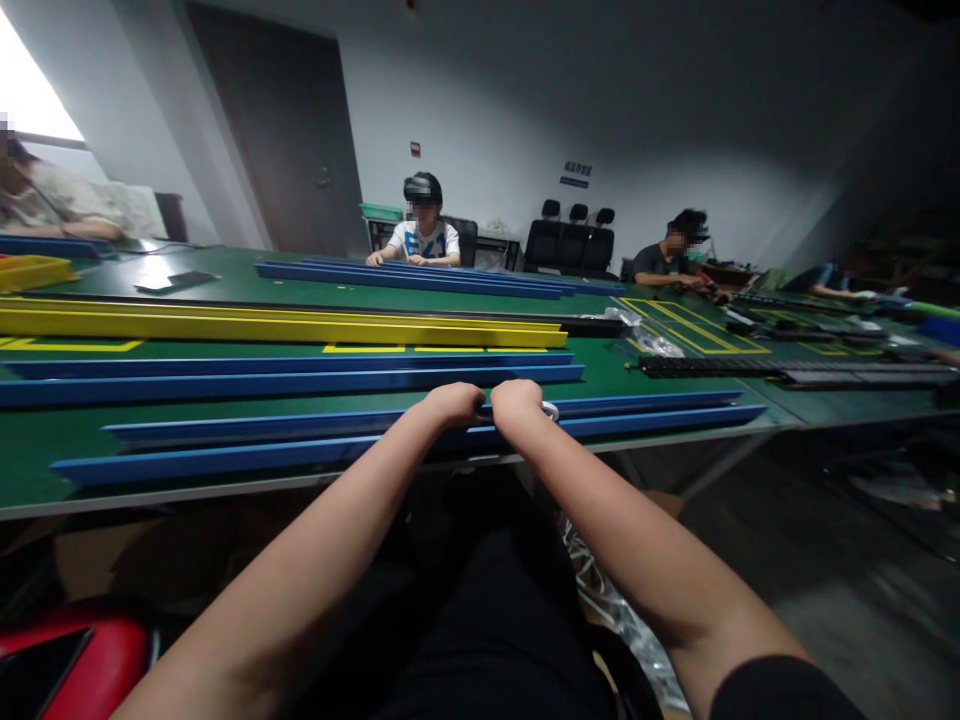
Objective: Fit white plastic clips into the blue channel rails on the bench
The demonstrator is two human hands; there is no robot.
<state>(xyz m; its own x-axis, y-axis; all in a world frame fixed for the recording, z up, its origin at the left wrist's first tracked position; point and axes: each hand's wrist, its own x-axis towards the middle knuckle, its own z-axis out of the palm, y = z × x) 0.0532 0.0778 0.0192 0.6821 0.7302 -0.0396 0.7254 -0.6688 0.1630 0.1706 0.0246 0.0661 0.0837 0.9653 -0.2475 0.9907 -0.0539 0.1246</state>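
Observation:
My left hand (455, 403) and my right hand (517, 401) are side by side over the front pair of blue rails, both with curled fingers. A small white loop (551, 411) sticks out at the right side of my right hand; its kind is too small to tell. What lies inside the fingers is hidden. Beneath the hands, the near blue rail (217, 458) runs along the table's front edge. Right behind it lies a second blue rail (247, 423), parallel to it.
More blue rails (300, 380) and yellow rails (285, 325) lie across the green table (607, 388). Black strips (712, 367) and clear plastic wrap (654, 335) are at the right. Co-workers sit around the far side. A red seat (112, 660) stands at lower left.

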